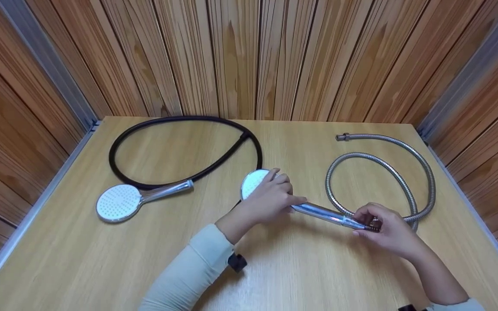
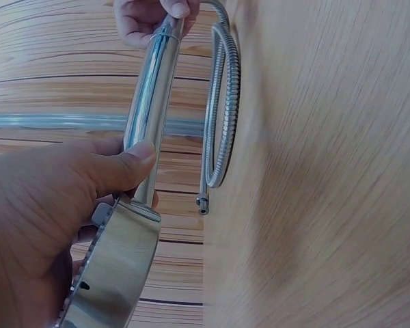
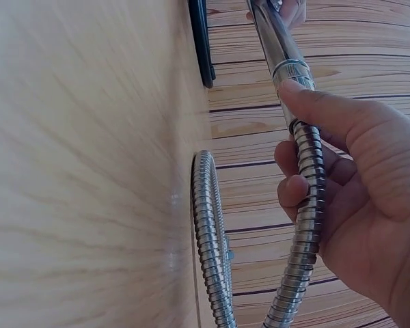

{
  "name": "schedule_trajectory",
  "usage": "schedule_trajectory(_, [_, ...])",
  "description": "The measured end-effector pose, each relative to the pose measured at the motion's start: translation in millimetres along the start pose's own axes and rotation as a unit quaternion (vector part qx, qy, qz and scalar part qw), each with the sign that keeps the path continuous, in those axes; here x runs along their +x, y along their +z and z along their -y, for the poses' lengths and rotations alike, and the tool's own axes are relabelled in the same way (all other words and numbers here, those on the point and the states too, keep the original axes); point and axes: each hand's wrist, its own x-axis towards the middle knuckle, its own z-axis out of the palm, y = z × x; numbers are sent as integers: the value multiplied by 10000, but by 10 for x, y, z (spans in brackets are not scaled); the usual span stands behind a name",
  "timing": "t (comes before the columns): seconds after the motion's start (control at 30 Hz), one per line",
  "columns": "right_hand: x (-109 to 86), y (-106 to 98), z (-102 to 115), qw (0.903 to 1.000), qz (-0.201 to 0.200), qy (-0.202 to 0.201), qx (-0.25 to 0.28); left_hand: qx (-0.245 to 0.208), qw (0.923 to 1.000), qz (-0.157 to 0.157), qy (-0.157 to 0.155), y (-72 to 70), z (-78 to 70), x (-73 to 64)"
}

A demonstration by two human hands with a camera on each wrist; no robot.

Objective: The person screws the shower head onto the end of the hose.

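Note:
My left hand (image 1: pixel 271 196) grips a chrome shower head (image 1: pixel 318 212) around its neck, with the thumb along the handle in the left wrist view. Its round white spray face is partly covered by my fingers. At the handle's far end, my right hand (image 1: pixel 389 229) holds the end of a silver metal shower hose (image 3: pixel 307 178). There the hose fitting meets the handle, with my right thumb on the joint in the right wrist view. Whether the threads are engaged is hidden. The handle is held above the table, tilted down toward the right in the head view.
A second chrome shower head (image 1: pixel 118 203) lies on the table at the left, its white face up. Behind it loops a black hose (image 1: pixel 184 118), partly hidden by my left hand. The silver hose's free end (image 1: pixel 343 137) lies at the back right. Wood-panel walls (image 1: pixel 236 60) enclose the table.

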Motion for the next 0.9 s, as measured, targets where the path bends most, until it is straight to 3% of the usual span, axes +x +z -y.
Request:
schedule_trajectory(0.63, [-34,-70,-19,9976,617,292,103,-5,10000,27,21,43,2,-2])
schedule_trajectory(0.9, [-24,1,-47,9996,182,130,-141,24,10000,85,-4,53,4,4])
